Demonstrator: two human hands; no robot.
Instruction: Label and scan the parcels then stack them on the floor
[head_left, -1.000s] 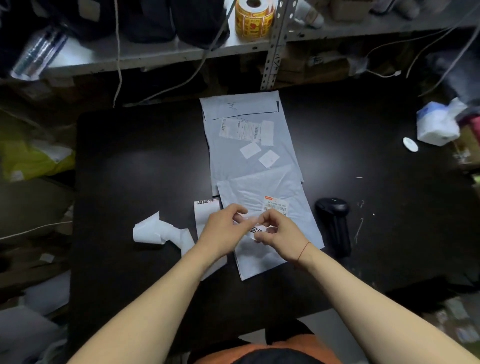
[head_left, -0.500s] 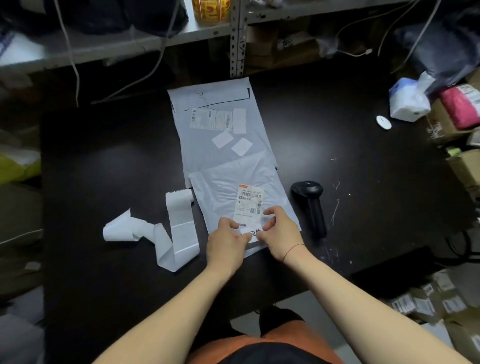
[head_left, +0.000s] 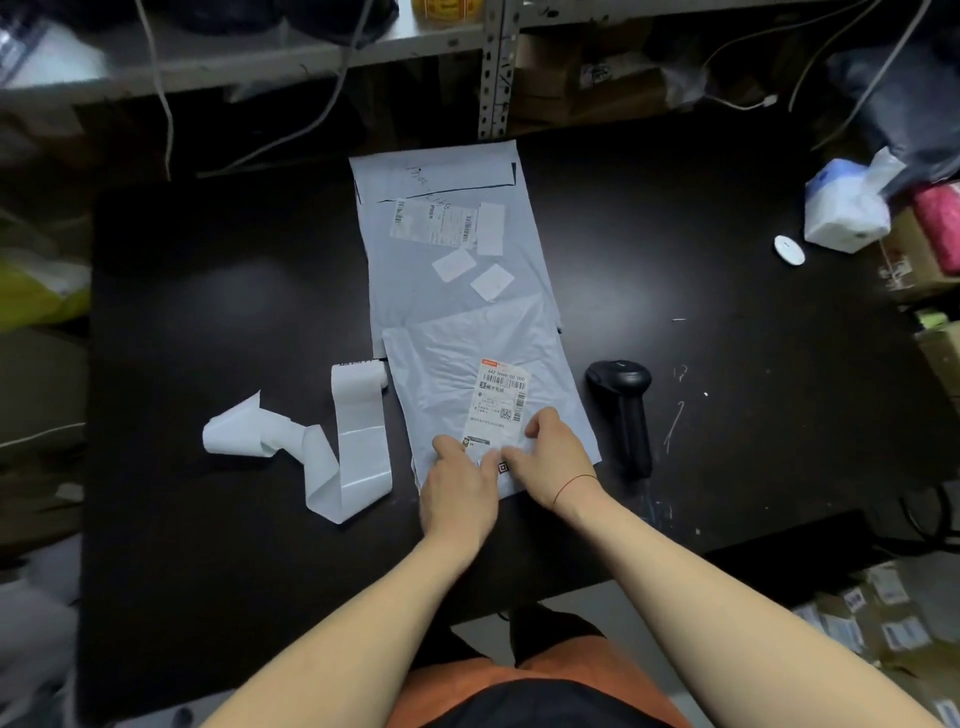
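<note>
A small grey poly-bag parcel (head_left: 457, 364) lies on the black table (head_left: 208, 312), partly over a larger grey mailer (head_left: 415, 270) that carries old labels. A white shipping label (head_left: 500, 397) with barcodes lies flat on the small parcel. My left hand (head_left: 460, 488) and my right hand (head_left: 553, 457) both press on the label's near end, fingers down on it. A black barcode scanner (head_left: 626, 410) lies on the table just right of the parcel.
A curled strip of white label backing (head_left: 348, 441) lies left of the parcel. A white tissue pack (head_left: 844, 208) and a small white disc (head_left: 788, 250) sit far right. Metal shelving (head_left: 493, 67) and cables stand behind; boxes crowd the floor at the right.
The label went from held between my fingertips to lying flat on the small parcel. Both hands now press its near end. The view shifted right and down.
</note>
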